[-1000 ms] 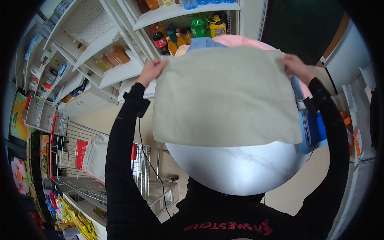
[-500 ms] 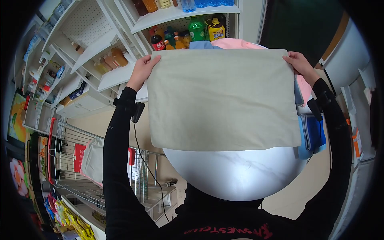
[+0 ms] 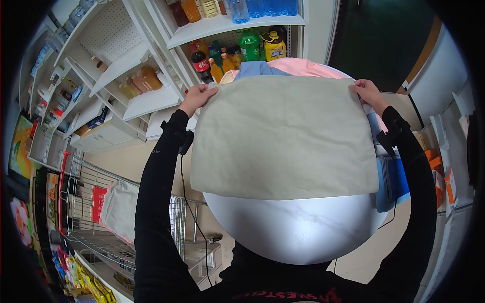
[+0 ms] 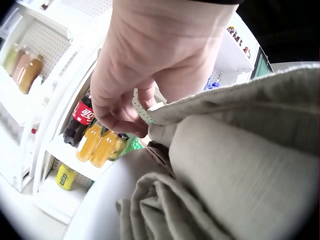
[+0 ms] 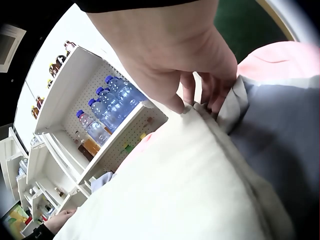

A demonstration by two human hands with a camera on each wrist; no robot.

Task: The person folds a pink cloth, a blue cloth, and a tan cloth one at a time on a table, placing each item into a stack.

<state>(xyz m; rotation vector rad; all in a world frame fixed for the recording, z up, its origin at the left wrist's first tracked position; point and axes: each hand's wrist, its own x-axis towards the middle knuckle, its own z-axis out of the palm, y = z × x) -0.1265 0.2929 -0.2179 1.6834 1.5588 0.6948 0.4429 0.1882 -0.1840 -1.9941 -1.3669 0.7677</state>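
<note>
A grey-beige pillowcase is spread wide over the round white table. My left hand pinches its far left corner, and my right hand pinches the far right one. The near edge hangs over the tabletop, leaving the front of the table showing. In the left wrist view, loose folds of the pillowcase bunch below my left hand. In the right wrist view, thumb and fingers of my right hand grip a layered edge. Pink cloth and blue-grey cloth lie beyond it.
Folded blue fabric sits at the table's right edge. A shopping cart holding a beige cloth bundle stands at the left. Shelves with bottles rise behind the table. A thin cable hangs from my left wrist.
My hands first drew apart, stretching the pillowcase flat and taut. Now they have come closer together and slightly nearer me, and the fabric looks slacker, its near edge shifted toward me.
</note>
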